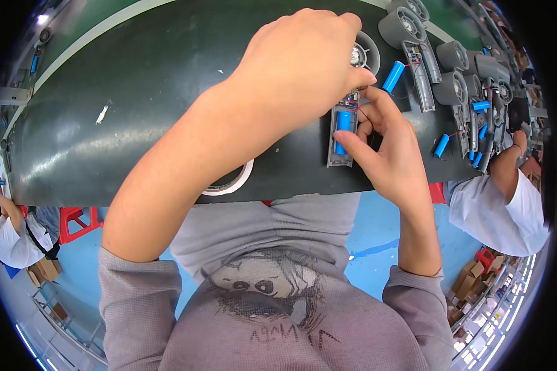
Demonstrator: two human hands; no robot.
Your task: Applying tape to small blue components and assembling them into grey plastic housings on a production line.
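In front of me on the dark table is a grey handheld fan housing with its handle (340, 160) laid open and a round fan head (371, 53) at the far end. A blue cylindrical battery (344, 120) lies lengthwise in the handle, with a small circuit board and thin wires beyond it. My left hand (297, 59) is closed around the fan head, its thumb and index finger at the rim; the other fingertips are hidden. My right hand (391, 148) grips the handle from the right, its thumb resting on the battery and the fingers curled behind.
Several similar fan housings (450, 89) with blue batteries crowd the right side of the table. A loose wired battery (393, 77) lies just right of my work. A white-rimmed roll of tape (244, 179) sits under my left forearm. Other people sit at both sides.
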